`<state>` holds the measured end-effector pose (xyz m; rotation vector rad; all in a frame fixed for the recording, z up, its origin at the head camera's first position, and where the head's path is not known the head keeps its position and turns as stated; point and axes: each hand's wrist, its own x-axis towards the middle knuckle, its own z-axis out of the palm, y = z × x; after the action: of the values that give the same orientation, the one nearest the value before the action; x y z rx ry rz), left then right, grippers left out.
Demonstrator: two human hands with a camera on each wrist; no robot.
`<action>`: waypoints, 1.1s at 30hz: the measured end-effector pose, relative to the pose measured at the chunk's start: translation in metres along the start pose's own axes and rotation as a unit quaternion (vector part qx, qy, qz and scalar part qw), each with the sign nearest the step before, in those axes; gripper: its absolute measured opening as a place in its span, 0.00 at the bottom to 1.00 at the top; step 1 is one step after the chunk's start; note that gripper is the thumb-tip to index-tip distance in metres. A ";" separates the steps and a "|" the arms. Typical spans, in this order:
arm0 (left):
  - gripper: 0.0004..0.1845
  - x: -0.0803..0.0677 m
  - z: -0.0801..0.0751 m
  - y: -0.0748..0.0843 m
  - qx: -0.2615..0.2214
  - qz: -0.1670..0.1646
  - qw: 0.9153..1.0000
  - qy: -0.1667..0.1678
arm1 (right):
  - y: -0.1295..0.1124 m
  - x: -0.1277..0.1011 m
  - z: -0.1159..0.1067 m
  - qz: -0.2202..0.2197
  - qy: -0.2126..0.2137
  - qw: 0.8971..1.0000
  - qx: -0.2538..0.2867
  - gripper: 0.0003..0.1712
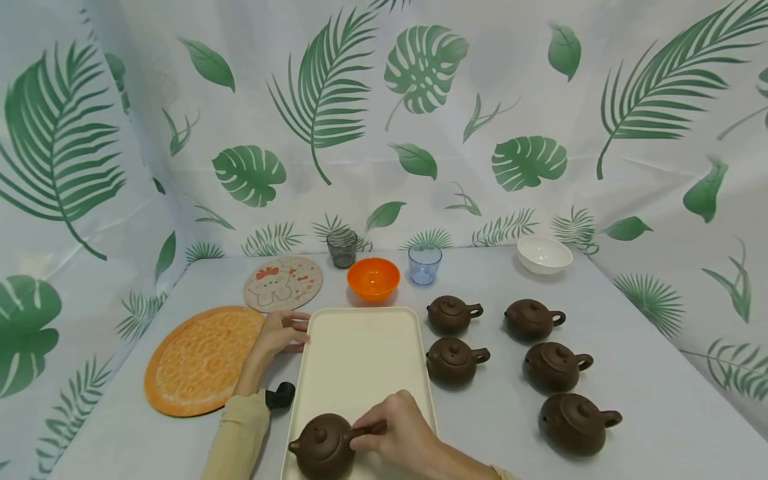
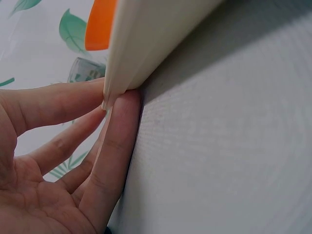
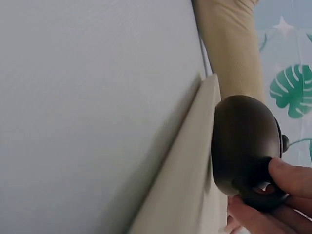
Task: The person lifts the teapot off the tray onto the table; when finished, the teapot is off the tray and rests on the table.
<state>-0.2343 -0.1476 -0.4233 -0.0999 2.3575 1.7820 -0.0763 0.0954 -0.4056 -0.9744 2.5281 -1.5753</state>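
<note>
A cream rectangular tray lies in the middle of the table. My left hand is at its upper left side; in the left wrist view the fingers and thumb pinch the tray's rim. A dark brown teapot stands at the tray's near left corner, its spout pointing left. My right hand grips that teapot's handle between thumb and fingers. In the right wrist view the teapot sits against the tray's surface, with fingers round the loop handle.
Several more brown teapots, such as one nearby and one farther right, stand right of the tray. Behind it are an orange bowl, a blue cup, a grey cup and a white bowl. Two round mats, orange and pink, lie left.
</note>
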 end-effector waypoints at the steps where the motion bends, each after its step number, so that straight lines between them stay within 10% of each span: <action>1: 0.25 0.000 0.000 0.000 0.001 0.000 1.000 0.000 | 0.001 -0.001 -0.003 -0.011 0.004 1.000 0.003 0.06; 9: 0.26 0.002 0.000 -0.001 -0.008 -0.002 1.000 -0.001 | 0.006 -0.015 -0.053 -0.008 0.007 0.999 0.049 0.08; 19: 0.25 0.003 0.001 -0.001 -0.012 0.003 1.000 -0.005 | 0.029 -0.060 -0.126 0.047 0.031 0.998 -0.020 0.08; 33: 0.25 0.001 0.000 -0.001 -0.010 0.001 1.000 -0.001 | 0.046 -0.087 -0.158 0.059 0.030 0.995 -0.075 0.08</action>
<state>-0.2355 -0.1475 -0.4247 -0.0968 2.3390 1.8066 -0.0790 0.2810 -0.3916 -0.7832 2.7227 -1.4229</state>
